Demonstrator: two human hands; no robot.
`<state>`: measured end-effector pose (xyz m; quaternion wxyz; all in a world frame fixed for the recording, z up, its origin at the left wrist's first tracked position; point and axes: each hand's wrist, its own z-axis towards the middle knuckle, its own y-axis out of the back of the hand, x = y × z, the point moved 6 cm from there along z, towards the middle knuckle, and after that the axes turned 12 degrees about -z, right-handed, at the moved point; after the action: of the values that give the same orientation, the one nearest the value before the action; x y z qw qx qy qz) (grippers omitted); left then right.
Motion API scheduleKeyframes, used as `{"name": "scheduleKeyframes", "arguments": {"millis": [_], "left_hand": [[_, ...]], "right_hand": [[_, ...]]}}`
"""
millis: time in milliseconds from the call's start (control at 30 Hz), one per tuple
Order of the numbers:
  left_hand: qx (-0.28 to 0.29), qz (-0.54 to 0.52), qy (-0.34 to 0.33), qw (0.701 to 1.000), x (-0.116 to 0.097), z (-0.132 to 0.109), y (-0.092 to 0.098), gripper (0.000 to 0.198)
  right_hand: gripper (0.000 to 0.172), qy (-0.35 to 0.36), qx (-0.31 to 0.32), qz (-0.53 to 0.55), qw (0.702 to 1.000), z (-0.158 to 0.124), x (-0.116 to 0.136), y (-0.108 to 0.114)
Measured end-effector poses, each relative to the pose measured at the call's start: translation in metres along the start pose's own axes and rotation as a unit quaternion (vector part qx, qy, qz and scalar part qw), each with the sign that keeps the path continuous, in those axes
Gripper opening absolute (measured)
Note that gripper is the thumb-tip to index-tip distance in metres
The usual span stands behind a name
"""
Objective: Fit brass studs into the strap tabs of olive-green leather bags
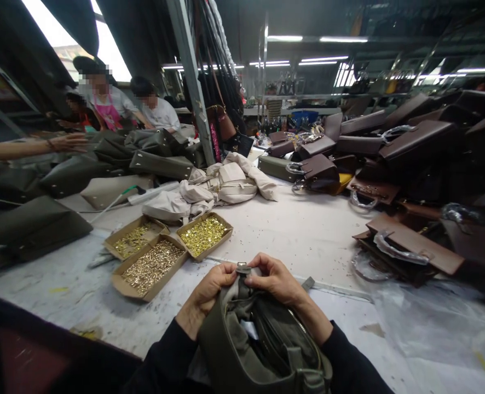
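An olive-green handbag [221, 350] lies open toward me at the table's near edge, its grey lining and a zipper showing. At its far end a short strap tab with a small metal buckle [242, 266] stands up. My left hand [209, 290] pinches this strap tab from the left, fingers closed. From the right, my right hand [277, 282] grips the same tab between thumb and bent fingers. Just beyond my left hand are cardboard trays of small metal parts: copper-coloured pieces [154, 268] in the near one, gold-coloured pieces [205, 235] in another.
Beige bags [234, 183] lie in a heap behind the trays. Dark green bags [156, 164] are piled at the left, where another person's arm [33, 148] reaches in. Brown handbags [419, 246] with plastic-wrapped handles crowd the right. A metal post [195, 82] rises at the back.
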<state>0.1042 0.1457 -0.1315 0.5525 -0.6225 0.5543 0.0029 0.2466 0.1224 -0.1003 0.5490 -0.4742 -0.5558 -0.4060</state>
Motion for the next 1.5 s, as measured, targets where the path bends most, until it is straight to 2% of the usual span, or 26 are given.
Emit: {"name": "scheduleKeyframes", "arguments": {"millis": [200,367,467,567,667,767,900,1100,1233,1400,1500], "left_hand": [[0.017,-0.003,-0.008,1.000,0.000,-0.003,0.003,0.050],[0.011,0.062,-0.025,0.998,-0.015,-0.012,-0.005,0.050],[-0.023,0.163,-0.063,0.984,-0.031,-0.020,-0.013,0.043],[-0.069,0.265,-0.105,0.956,-0.044,-0.025,-0.021,0.036],[-0.084,0.275,-0.123,0.950,-0.048,-0.023,-0.027,0.031],[-0.080,0.243,-0.101,0.961,-0.042,-0.013,-0.026,0.035],[-0.051,0.165,-0.034,0.984,-0.024,0.005,-0.019,0.046],[-0.023,0.058,0.012,0.998,0.000,0.025,0.003,0.057],[-0.005,-0.011,0.022,1.000,0.008,0.024,0.015,0.056],[0.015,-0.079,0.026,0.996,0.012,0.016,0.018,0.049],[0.015,-0.102,0.026,0.994,0.013,0.015,0.020,0.051]], "right_hand": [[0.049,-0.007,0.007,-0.006,1.000,0.002,-0.003,-0.006],[0.044,-0.014,-0.010,-0.021,1.000,-0.001,-0.007,-0.003],[0.035,0.007,-0.025,-0.083,0.996,-0.001,0.001,0.000],[0.028,0.028,-0.030,-0.157,0.987,0.001,0.012,0.001],[0.027,0.039,-0.026,-0.182,0.982,0.002,0.018,0.003],[0.028,0.050,-0.024,-0.172,0.984,0.003,0.017,0.008],[0.041,0.012,-0.021,-0.063,0.998,0.002,0.001,0.018],[0.051,-0.009,0.007,0.022,1.000,0.009,-0.016,0.019],[0.049,-0.021,0.025,0.047,0.998,0.014,-0.024,0.013],[0.040,-0.024,0.031,0.064,0.997,0.021,-0.033,0.008],[0.041,-0.040,0.024,0.057,0.997,0.026,-0.041,0.006]]}}
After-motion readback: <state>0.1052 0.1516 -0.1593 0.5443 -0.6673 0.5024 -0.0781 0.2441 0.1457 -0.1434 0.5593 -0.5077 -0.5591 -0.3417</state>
